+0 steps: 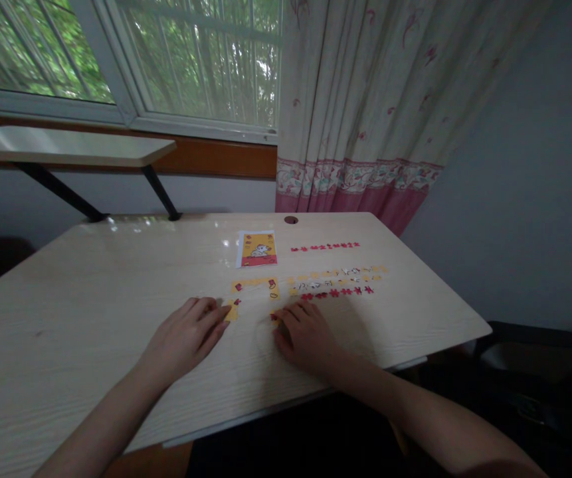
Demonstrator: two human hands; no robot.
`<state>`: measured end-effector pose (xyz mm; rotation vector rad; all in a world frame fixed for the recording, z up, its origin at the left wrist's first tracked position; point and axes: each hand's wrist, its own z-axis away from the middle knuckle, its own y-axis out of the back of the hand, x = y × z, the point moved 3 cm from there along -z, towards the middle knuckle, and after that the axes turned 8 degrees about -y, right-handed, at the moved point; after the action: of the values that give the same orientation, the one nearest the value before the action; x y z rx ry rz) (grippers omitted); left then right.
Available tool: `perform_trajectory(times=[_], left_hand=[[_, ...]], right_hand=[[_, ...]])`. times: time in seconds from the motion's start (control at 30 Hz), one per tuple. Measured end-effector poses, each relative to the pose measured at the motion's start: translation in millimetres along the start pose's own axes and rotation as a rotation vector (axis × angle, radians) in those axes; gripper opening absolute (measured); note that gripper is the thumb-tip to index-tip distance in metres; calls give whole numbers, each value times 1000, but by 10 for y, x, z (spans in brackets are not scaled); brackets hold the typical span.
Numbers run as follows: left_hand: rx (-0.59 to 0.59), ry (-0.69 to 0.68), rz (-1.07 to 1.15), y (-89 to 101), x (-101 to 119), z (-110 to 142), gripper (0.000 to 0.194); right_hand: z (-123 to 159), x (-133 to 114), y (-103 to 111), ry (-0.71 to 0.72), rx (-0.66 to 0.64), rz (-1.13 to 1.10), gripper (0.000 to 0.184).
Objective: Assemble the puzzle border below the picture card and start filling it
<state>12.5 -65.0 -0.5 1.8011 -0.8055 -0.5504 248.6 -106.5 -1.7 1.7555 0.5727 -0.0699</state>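
Head view, and both hands are down at the puzzle on the worktop point(91, 285)! Left hand point(186, 335), fingers bent and close together, touches a yellow piece point(234, 311) below the left end of the yellow border point(272, 287); right hand point(310, 338), fingers curled, partly hides a piece point(274, 317) on the right side. Whether either one grips, I cannot tell. Beyond the border lies the picture card point(259, 249); rightward run a far red row point(325, 247), yellow-and-white rows point(338, 275) and a nearer red row point(335, 293), right by the right hand's knuckles. Raised shelf point(66, 146) at far left, curtain point(360, 99) behind.
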Motion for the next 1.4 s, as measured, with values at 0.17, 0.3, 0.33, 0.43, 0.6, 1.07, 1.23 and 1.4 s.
perform_trajectory(times=[0.17, 0.3, 0.33, 0.43, 0.6, 1.07, 1.23, 1.4], left_hand=[[4, 5, 9, 7, 8, -7, 37], [-7, -10, -2, -6, 10, -10, 37], [-11, -14, -5, -9, 10, -10, 37], [-13, -10, -10, -9, 12, -12, 38], [-13, -17, -1, 18, 37, -27, 37], [-10, 6, 21, 21, 35, -14, 36], [-21, -3, 29, 35, 42, -26, 37], [27, 60, 49, 148, -143, 37, 38]], right_hand=[[-6, -13, 12, 10, 2, 23, 28], [-4, -8, 10, 14, 12, 25, 28], [-2, -6, 12, 11, 13, 29, 28], [4, -5, 20, 5, 18, 41, 28], [-3, -16, 37, -9, 29, 48, 27], [-16, -6, 13, -13, 27, 56, 26], [-26, -29, 45, -19, 3, 49, 26], [-28, -36, 59, -16, 5, 48, 25]])
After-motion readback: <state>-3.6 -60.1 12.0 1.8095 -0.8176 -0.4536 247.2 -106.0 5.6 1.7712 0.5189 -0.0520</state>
